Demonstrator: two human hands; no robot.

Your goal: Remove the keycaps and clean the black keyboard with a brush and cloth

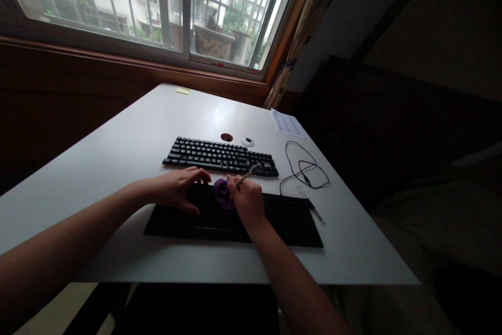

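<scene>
On the white table [353,251] lies a black board [290,225], near the front edge, with rows of keys [207,152] behind it. The left hand [176,188] spreads thumb and fingers over the board's left part; the right hand [249,201], over the middle, has a bunched purple cloth [222,194] beside its fingers and pinches a slanting brush [248,173].

The right hand [249,201] hides part of what is probably a purple cloth [221,194]; toward eleven o'clock, the window [174,6] is cut off.
</scene>
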